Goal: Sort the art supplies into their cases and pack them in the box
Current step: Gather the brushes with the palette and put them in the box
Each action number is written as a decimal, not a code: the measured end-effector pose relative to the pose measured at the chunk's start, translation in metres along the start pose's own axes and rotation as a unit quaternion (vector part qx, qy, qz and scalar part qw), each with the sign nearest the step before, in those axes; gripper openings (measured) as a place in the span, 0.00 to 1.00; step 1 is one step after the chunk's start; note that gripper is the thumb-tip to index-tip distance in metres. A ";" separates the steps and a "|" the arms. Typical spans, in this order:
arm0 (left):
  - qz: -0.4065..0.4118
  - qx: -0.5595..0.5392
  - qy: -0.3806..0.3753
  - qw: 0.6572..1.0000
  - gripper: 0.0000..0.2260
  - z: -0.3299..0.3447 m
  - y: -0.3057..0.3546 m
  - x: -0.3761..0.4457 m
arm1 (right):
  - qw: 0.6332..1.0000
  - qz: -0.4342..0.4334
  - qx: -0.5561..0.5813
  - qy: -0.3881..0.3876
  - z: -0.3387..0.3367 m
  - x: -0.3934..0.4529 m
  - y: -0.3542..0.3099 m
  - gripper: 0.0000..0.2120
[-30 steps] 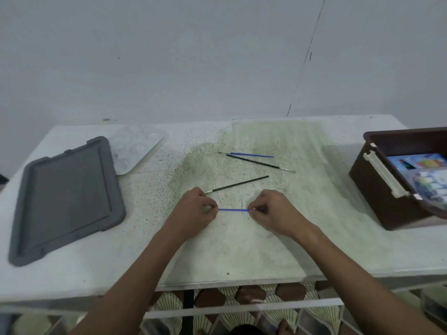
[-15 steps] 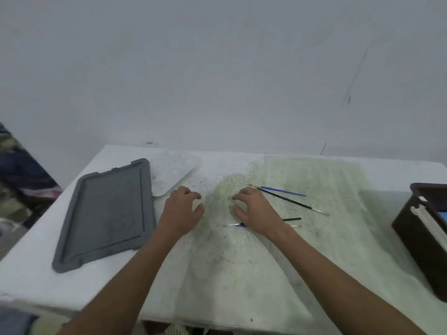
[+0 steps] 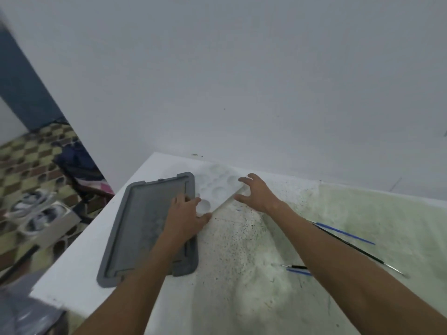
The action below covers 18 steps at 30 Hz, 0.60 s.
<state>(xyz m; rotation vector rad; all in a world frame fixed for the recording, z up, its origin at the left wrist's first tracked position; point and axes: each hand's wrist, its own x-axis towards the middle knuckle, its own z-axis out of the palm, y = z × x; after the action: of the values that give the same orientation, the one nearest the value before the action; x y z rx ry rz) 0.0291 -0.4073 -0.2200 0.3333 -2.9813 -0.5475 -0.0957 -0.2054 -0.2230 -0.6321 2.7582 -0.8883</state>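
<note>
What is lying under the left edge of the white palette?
The white palette overlaps the right rim of the gray tray. The left hand covers part of that overlap, so how far the palette rests on it stays hidden.

Matt grey plastic lid (image 3: 145, 228), smooth white plastic palette (image 3: 219, 187), speckled table (image 3: 242, 250).

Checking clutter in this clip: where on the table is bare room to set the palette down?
Bare: the speckled stretch between the grey lid and the brushes, in front of both hands. Crowded: the far left corner, where left hand and right hand meet at the white palette beside the lid.
</note>
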 end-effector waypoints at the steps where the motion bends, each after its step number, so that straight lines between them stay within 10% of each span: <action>1: 0.001 0.001 0.001 1.000 0.25 0.001 -0.001 0.001 | 1.000 0.005 0.008 -0.006 0.002 0.007 0.001 0.34; 18: 0.042 -0.006 -0.047 0.998 0.20 0.013 0.043 -0.006 | 0.929 0.081 0.348 0.102 -0.049 -0.046 0.021 0.31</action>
<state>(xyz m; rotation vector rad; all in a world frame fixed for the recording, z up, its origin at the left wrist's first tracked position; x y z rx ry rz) 0.0246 -0.3620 -0.2169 0.1841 -3.0640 -0.5888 -0.0762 -0.1447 -0.1940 -0.1833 2.3335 -1.8292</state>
